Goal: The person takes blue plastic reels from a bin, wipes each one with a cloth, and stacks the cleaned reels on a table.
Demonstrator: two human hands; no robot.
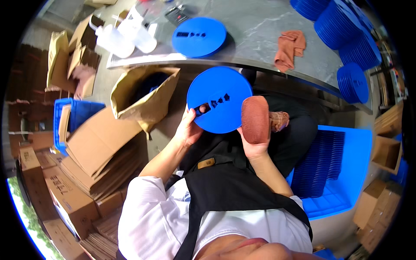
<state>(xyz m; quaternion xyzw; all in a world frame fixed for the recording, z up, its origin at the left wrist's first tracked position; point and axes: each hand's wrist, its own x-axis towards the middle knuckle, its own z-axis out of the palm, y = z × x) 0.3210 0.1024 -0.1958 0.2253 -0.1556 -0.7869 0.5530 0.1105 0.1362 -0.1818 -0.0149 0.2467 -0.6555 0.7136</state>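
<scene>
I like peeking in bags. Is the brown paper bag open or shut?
Open: the brown paper bag gapes at its top, showing a dark inside with something blue.

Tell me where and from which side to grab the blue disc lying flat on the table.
Grip the blue disc at its near rim, coming from the table's front edge. It lies flat close to that edge, so the rim is the reachable part; its cutout slots look too small for fingers.

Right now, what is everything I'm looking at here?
Held disc: one, blue, in the left hand.
Pad: one, reddish-brown, in the right hand.
Disc on table: one, blue, grey tabletop.
Rag: one, orange-brown, on the table.
Disc stacks: several, blue, table's right end.
Bin: one, blue, holding discs, lower right.
Paper bag: one, brown, left of centre.
Flattened cartons: many, brown, left.
Left hand: gripping the disc's edge.
Right hand: gripping the pad.
</scene>
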